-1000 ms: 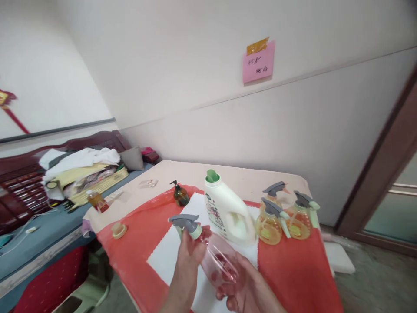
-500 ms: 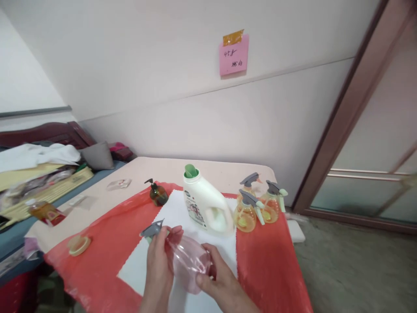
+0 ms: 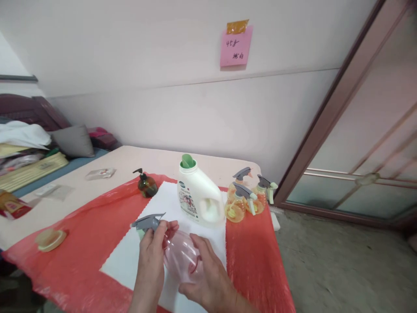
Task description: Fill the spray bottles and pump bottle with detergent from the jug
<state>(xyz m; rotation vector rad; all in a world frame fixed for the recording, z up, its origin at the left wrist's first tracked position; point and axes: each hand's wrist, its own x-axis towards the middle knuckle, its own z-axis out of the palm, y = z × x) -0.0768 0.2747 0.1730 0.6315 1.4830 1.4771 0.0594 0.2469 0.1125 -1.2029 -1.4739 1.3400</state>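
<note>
Holding pink spray bottle (image 3: 177, 250) above white sheet (image 3: 122, 263), tilted, with long axis running upper left to lower right and grey trigger head (image 3: 148, 222) aimed left. Gripping neck with left hand (image 3: 153, 245) curled round it; cupping base end with right hand (image 3: 208, 271), thumb and fingers spread. Seen farther left than a second ago, with view swung right and amber bottle (image 3: 12, 205) now cropped. Clear, rounded plastic. Beyond: smooth off-white jug (image 3: 197, 195), round spray bottles (image 3: 235, 213); beneath: crinkled red film (image 3: 254, 261) on surface (image 3: 153, 157).
</note>
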